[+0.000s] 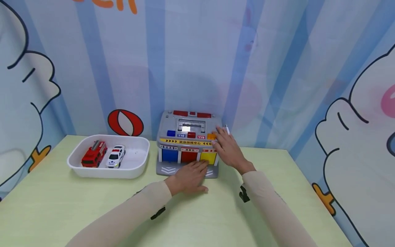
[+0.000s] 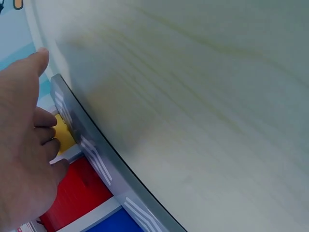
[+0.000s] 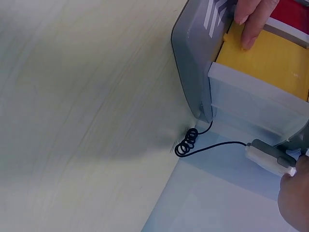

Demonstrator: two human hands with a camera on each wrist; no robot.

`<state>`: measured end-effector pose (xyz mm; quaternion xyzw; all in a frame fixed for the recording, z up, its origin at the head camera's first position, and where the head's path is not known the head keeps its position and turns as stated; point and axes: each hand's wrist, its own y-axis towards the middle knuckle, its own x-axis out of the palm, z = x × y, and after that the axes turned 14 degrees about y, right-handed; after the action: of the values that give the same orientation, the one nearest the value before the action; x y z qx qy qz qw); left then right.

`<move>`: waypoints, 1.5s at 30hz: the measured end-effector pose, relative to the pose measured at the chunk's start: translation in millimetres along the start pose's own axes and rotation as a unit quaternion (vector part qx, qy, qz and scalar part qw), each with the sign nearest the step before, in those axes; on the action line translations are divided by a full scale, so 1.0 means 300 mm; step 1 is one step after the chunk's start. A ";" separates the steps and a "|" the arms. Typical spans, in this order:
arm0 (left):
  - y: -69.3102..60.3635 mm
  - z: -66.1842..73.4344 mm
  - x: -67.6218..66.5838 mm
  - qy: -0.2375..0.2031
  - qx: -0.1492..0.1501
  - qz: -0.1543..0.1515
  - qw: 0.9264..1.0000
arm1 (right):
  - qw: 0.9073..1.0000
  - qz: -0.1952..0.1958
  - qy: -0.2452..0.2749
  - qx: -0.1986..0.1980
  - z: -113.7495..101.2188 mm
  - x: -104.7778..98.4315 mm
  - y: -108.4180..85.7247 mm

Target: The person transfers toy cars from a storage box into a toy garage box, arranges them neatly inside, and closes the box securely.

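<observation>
Toy emergency station [image 1: 185,141], grey, upright: standing near the back edge of the worktop [image 1: 191,223], roughly midway between the back corners. Across its front, left to right: blue door [image 1: 169,155], red door [image 1: 189,156], yellow door [image 1: 208,156]. Above these, along the roof's front edge: blue button [image 1: 171,133], red button [image 1: 191,134], orange button [image 1: 211,136].

Left hand [image 1: 189,176]: over the ramp [image 1: 166,168], grasping nothing, fingers reaching forward, tips touching the low part of the yellow door.

Right hand [image 1: 227,147]: laid over the roof's front right corner, fingers loose, beside the orange button; whether pressing it, cannot tell.

Step in hand, as judged: working the yellow door while steadying the roof. Best done with flat fingertips, low and square to the panel; enough counter-pressure on the roof to prevent sliding; no stray weight on the orange button.

At the station's right side: white handset [image 3: 270,157] on a coiled black cord [image 3: 188,141], best left unsnagged.

Near the worktop's back left corner: white tray [image 1: 108,173], containing red fire truck [image 1: 94,156] and white police car [image 1: 116,156], side by side.

Behind the back edge: striped curtain [image 1: 197,51].
</observation>
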<state>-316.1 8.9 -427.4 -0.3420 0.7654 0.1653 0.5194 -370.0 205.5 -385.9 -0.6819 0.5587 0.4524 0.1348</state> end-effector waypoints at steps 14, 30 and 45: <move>-0.081 -0.038 -0.025 -0.096 -0.027 0.032 0.995 | 1.000 0.001 0.012 -0.004 -0.013 -0.012 0.001; -0.237 -0.163 -0.074 -0.141 -0.085 0.212 0.963 | 1.000 -0.021 0.001 0.013 -0.017 -0.022 0.013; -0.154 -0.430 -0.046 -0.205 -0.245 0.137 0.938 | 1.000 -0.017 0.014 0.012 -0.016 -0.024 0.015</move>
<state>-368.8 -97.6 -357.8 -0.3094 0.6175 0.4836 0.5377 -371.3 205.3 -376.3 -0.6957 0.5547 0.4336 0.1424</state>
